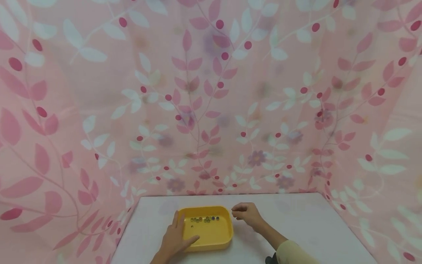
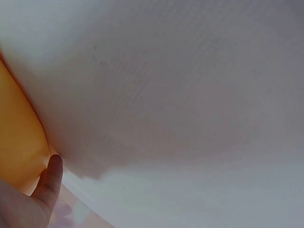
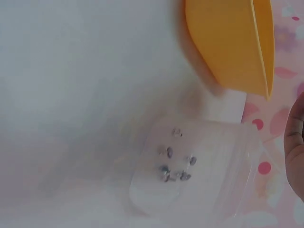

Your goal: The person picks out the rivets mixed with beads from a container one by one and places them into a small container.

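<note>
A shallow yellow tray stands on the white table. Several small glassy beads, most of them clear or yellowish and a couple dark blue, lie in a loose row in its back half. My left hand rests on the tray's left side, with fingers straight along the rim and thumb spread over the front. In the left wrist view a fingertip is at the tray's outer wall. My right hand hovers just right of the tray, fingers bent and tips close together; I cannot tell whether they pinch anything.
The right wrist view shows a clear plastic container beside the yellow tray, with several small shiny pieces in it. White tabletop extends right of the hands. A pink leaf-patterned curtain encloses the table's back and sides.
</note>
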A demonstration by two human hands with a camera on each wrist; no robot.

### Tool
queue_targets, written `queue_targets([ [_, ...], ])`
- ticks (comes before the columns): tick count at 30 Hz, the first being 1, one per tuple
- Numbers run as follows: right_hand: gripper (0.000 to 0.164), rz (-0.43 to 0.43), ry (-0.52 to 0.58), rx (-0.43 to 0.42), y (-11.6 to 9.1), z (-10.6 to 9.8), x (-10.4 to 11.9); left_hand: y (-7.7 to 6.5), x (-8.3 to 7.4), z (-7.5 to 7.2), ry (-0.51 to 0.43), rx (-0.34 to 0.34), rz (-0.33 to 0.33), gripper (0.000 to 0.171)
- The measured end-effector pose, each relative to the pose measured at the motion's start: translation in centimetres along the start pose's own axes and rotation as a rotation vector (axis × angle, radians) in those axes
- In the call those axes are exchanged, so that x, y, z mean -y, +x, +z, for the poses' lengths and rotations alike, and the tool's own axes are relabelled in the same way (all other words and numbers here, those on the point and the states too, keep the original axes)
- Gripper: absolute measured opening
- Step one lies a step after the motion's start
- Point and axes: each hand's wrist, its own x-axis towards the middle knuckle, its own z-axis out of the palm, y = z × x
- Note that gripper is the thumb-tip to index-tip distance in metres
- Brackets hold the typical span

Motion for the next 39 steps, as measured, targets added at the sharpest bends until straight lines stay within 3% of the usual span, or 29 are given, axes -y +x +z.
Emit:
queue_targets([
  [5, 0.018, 0.008, 0.023, -0.006, -0.8, -1.1, 0.9, 0.2, 0.3, -0.1, 0.0, -0.012, 0.01, 0.111],
  [13, 0.018, 0.077, -0.003, -0.079, -1.0, -2.4, -0.4, 0.2, 0.3, 0.0, 0.003, 0.006, -0.004, 0.11],
  [39, 0.023, 0.071, -0.014, -0.125, -2.9, -6.0, -2.6, 0.1, -0.1, 0.0, -0.024, 0.034, -0.036, 0.11],
])
